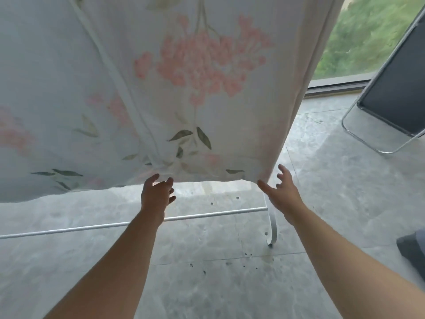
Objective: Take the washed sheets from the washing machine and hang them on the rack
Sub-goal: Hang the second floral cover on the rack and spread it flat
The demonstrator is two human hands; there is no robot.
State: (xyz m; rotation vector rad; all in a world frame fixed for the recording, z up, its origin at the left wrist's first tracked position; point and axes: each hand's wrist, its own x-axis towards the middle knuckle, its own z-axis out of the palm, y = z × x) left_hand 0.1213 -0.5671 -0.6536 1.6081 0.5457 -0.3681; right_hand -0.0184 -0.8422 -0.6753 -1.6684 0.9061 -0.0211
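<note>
A pale sheet (161, 93) printed with pink flowers and green leaves hangs down in front of me and fills the upper left of the view. Its lower hem runs just above my hands. My left hand (157, 194) reaches up under the hem, fingers spread and relaxed, fingertips at the cloth's edge. My right hand (279, 192) is spread open by the sheet's lower right corner, thumb tip touching that corner. Neither hand grips the cloth. The rack's white lower bar (92, 227) and curved foot (272, 229) show beneath the sheet; its upper part is hidden.
Grey marble-like floor tiles (230, 284) with a few dark spots lie below. A folded dark panel in a metal tube frame (395, 95) leans at the right. A window with greenery (368, 35) is behind. A dark grey object (414, 247) sits at the right edge.
</note>
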